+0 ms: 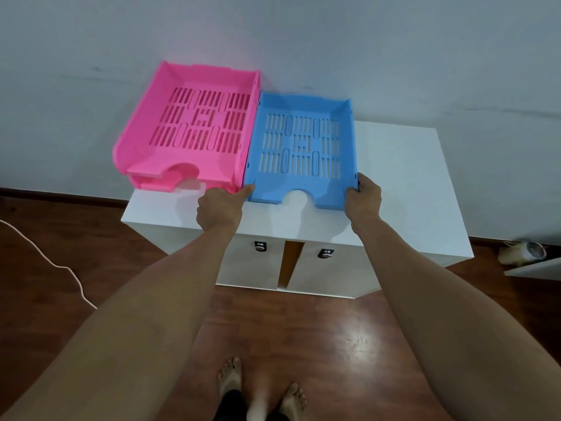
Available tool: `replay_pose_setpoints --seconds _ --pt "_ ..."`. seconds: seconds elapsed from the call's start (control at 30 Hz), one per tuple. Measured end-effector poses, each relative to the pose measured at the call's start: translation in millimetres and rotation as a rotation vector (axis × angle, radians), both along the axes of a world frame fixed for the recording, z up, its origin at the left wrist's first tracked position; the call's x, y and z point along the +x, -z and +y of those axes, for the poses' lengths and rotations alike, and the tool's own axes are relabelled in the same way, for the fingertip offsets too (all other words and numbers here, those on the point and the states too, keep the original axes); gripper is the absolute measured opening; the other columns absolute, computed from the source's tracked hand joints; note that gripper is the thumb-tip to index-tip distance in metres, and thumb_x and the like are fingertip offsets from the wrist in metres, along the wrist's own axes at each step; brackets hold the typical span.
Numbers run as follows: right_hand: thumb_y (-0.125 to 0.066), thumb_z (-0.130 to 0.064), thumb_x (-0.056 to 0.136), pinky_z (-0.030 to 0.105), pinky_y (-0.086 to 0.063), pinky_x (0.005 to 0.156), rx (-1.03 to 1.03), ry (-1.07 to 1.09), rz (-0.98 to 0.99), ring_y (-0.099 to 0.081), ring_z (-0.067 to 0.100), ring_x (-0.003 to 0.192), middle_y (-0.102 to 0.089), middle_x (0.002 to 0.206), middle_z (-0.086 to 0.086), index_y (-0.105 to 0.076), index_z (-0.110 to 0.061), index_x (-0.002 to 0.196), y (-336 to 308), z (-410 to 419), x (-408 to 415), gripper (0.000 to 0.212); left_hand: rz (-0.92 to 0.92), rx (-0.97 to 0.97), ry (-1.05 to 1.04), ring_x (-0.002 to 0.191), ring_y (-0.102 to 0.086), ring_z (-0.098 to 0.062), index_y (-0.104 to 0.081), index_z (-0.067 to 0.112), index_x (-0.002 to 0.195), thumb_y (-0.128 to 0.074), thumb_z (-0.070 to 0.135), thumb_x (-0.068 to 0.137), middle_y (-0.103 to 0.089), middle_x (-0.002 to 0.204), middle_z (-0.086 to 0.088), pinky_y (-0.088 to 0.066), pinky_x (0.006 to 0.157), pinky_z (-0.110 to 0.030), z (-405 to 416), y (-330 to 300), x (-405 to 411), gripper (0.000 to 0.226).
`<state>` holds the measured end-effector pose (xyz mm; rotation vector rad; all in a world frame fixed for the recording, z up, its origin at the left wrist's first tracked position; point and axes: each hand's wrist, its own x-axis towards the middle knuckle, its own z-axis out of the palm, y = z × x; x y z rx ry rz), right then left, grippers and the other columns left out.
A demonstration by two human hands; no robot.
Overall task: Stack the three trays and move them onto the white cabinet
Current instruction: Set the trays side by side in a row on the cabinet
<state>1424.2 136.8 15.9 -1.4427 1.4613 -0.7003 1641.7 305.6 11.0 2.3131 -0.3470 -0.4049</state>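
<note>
Two pink trays [145, 129] sit stacked, one on the other, at the left end of the white cabinet [403, 177]. Right beside them lies a blue tray [346, 138], its slotted floor facing up and its left wall touching the pink stack. My left hand [220, 208] holds the blue tray's front left corner, thumb against its wall. My right hand [364, 197] grips the front right corner, fingers wrapped over the side wall.
The cabinet stands against a pale wall, with two locks [260, 246] on its front doors. A white cable [73, 275] runs over the wooden floor at the left. A white shelf edge and a small object [522, 253] lie at the right. My bare feet [261, 387] are below.
</note>
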Motion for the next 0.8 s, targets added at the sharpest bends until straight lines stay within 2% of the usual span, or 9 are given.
replay_pose_setpoints --seconds 0.13,0.33,0.43,0.47,0.5,0.53,0.57,0.67,0.8 --pt "-0.034 0.011 0.08 0.023 -0.028 0.051 -0.016 -0.008 0.019 -0.032 0.015 0.056 -0.043 0.066 -0.003 -0.051 -0.01 0.081 0 -1 3 0.027 0.005 -0.009 -0.02 0.051 -0.058 -0.021 -0.049 0.018 0.051 -0.072 0.08 0.065 -0.057 0.052 0.0 -0.039 0.053 -0.029 -3 4 0 0.067" --pt "-0.045 0.006 0.086 0.019 -0.031 0.049 -0.009 -0.029 0.02 -0.034 0.016 0.059 -0.046 0.071 0.0 -0.052 -0.004 0.083 -2 -1 1 0.013 0.013 -0.032 0.002 0.054 -0.058 -0.022 -0.047 0.02 0.05 -0.069 0.083 0.065 -0.057 0.053 0.001 -0.04 0.057 -0.031 -1 3 -1 0.068" --pt "-0.06 -0.01 0.094 0.017 -0.035 0.054 -0.037 -0.044 0.045 -0.036 0.012 0.064 -0.042 0.078 -0.006 -0.038 -0.025 0.077 -11 2 -1 0.031 -0.022 -0.036 0.038 0.046 -0.05 -0.017 -0.04 0.02 0.048 -0.067 0.087 0.061 -0.049 0.046 0.004 -0.033 0.051 -0.027 4 -6 -4 0.073" --pt "-0.061 -0.014 0.096 0.02 -0.043 0.064 -0.04 -0.057 0.069 -0.046 0.013 0.072 -0.049 0.088 -0.006 -0.045 -0.03 0.087 -14 4 -1 0.025 -0.042 -0.038 0.056 0.044 -0.047 -0.017 -0.038 0.02 0.048 -0.068 0.086 0.062 -0.045 0.045 0.005 -0.031 0.05 -0.026 8 -9 -5 0.074" --pt "-0.061 -0.017 0.099 0.027 -0.05 0.077 -0.063 -0.072 0.089 -0.058 0.019 0.089 -0.058 0.106 0.0 -0.056 -0.029 0.108 -20 9 -2 0.016 -0.064 -0.046 0.078 0.043 -0.044 -0.016 -0.037 0.02 0.047 -0.069 0.083 0.063 -0.043 0.044 0.005 -0.031 0.05 -0.026 12 -13 -5 0.073" --pt "-0.06 -0.017 0.1 0.034 -0.053 0.094 -0.1 -0.075 0.12 -0.062 0.026 0.113 -0.061 0.13 0.008 -0.056 -0.021 0.135 -24 12 -1 0.035 -0.084 -0.06 0.098 0.043 -0.044 -0.016 -0.038 0.019 0.047 -0.071 0.08 0.065 -0.043 0.044 0.006 -0.032 0.051 -0.026 15 -16 -4 0.071" --pt "-0.058 -0.016 0.102 0.039 -0.051 0.106 -0.142 -0.078 0.145 -0.057 0.029 0.13 -0.055 0.146 0.012 -0.048 -0.014 0.15 -32 17 0 0.05 -0.101 -0.074 0.114 0.045 -0.048 -0.016 -0.044 0.019 0.048 -0.072 0.077 0.068 -0.048 0.046 0.008 -0.036 0.053 -0.026 19 -20 -4 0.067" --pt "-0.056 -0.013 0.102 0.049 -0.048 0.112 -0.233 -0.103 0.142 -0.053 0.032 0.137 -0.052 0.151 0.015 -0.045 -0.01 0.154 -52 29 10 0.053 -0.156 -0.114 0.126 0.068 -0.066 -0.019 -0.065 0.023 0.068 -0.07 0.065 0.076 -0.066 0.067 0.011 -0.053 0.069 -0.033 29 -35 -1 0.044" --pt "-0.053 -0.008 0.102 0.045 -0.054 0.104 -0.222 -0.168 0.062 -0.061 0.028 0.127 -0.056 0.145 0.013 -0.051 -0.009 0.148 -68 47 30 0.046 -0.265 -0.164 0.121 0.082 -0.067 -0.026 -0.067 0.018 0.096 -0.066 0.045 0.086 -0.067 0.083 0.002 -0.049 0.072 -0.033 50 -52 16 0.028"
